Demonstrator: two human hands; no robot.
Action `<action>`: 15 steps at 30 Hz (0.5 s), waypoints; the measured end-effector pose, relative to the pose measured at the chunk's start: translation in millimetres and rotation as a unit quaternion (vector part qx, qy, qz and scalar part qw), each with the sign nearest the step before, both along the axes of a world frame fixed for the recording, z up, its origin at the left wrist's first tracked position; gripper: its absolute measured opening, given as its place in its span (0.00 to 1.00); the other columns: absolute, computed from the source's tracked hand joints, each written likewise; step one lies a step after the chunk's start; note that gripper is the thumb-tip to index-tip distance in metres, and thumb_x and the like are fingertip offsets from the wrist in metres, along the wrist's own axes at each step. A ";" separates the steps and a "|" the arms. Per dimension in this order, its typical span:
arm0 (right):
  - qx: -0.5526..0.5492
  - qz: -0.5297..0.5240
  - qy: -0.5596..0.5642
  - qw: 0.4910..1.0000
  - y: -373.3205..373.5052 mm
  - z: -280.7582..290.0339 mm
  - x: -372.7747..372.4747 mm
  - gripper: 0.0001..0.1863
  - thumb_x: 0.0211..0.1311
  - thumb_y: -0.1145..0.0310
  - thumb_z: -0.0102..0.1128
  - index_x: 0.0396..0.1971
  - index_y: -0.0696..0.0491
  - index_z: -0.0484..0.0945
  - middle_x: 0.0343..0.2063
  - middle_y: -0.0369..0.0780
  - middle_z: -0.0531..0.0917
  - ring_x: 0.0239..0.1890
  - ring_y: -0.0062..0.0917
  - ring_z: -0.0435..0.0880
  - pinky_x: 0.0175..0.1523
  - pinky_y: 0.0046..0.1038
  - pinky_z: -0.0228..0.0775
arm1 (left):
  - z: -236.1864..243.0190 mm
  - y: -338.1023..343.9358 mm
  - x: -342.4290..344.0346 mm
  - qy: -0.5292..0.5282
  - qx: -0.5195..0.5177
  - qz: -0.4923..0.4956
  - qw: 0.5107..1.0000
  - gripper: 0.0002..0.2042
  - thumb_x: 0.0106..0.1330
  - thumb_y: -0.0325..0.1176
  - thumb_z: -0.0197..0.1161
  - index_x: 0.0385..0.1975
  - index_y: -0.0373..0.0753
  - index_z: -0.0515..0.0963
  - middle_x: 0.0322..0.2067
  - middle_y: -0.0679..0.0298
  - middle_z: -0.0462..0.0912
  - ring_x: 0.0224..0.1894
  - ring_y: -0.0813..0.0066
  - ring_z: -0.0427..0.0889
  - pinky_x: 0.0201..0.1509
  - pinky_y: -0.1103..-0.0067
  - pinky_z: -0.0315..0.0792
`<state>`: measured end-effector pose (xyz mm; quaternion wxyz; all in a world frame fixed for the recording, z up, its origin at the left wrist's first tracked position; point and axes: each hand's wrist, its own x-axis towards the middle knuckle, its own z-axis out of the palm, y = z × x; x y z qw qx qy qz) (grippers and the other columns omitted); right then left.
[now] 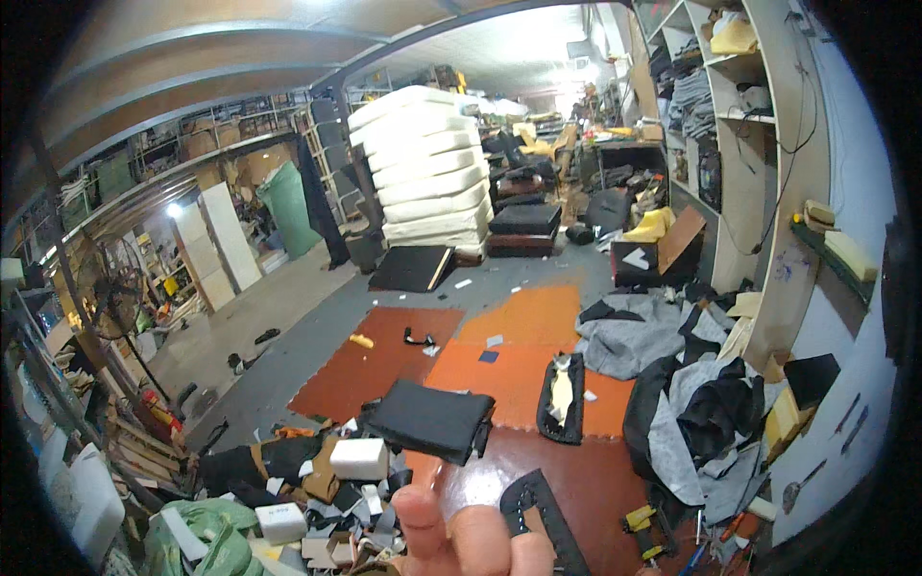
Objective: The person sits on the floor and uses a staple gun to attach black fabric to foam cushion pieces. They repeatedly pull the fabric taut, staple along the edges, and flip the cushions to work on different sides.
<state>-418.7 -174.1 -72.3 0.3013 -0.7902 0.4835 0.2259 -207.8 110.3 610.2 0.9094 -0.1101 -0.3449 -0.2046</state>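
My left hand [475,538] rises from the lower edge at the middle, its fingers blurred and cut off by the picture's edge. What they hold, if anything, is hidden. Just beyond it to the right lies a black padded piece [557,523] with a lacing-like pattern, partly behind the fingers. Farther out, a flat black cushion-like slab [427,420] rests on the mats. To its right is a long black piece [574,422] with a cream middle [560,394]. My right hand does not show.
White blocks [358,459], scraps and a green bag [206,538] crowd the lower left. Grey and black fabric [706,422] heaps up at right, near a yellow-and-black tool [642,523]. Beyond the orange mats [509,370] stand stacked white foam slabs [427,182] and shelves [759,173].
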 end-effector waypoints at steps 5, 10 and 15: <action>0.007 -0.010 -0.007 1.000 11.2 -2.5 -3.0 0.29 0.70 0.50 0.55 0.65 0.50 0.74 0.65 0.44 0.77 0.66 0.41 0.75 0.71 0.42 0.66 | -4.6 -7.4 -2.4 -0.022 -0.011 0.077 0.997 0.37 0.77 0.60 0.56 0.80 0.50 0.55 0.34 0.66 0.69 0.31 0.73 0.67 0.33 0.80 0.70; -0.009 -0.001 0.017 1.000 18.1 10.0 -24.9 0.28 0.68 0.51 0.57 0.62 0.50 0.77 0.62 0.45 0.79 0.64 0.41 0.77 0.69 0.42 0.69 | -8.4 -4.6 12.1 -0.105 0.015 0.062 0.992 0.33 0.80 0.54 0.55 0.80 0.52 0.53 0.36 0.64 0.69 0.34 0.72 0.70 0.34 0.75 0.72; -0.032 -0.006 -0.001 0.999 16.1 18.9 -18.0 0.27 0.65 0.51 0.60 0.59 0.50 0.80 0.59 0.45 0.82 0.61 0.42 0.80 0.67 0.41 0.72 | -13.0 -0.1 17.2 -0.109 -0.039 0.151 0.982 0.33 0.80 0.52 0.55 0.79 0.54 0.51 0.40 0.61 0.67 0.39 0.67 0.72 0.45 0.65 0.83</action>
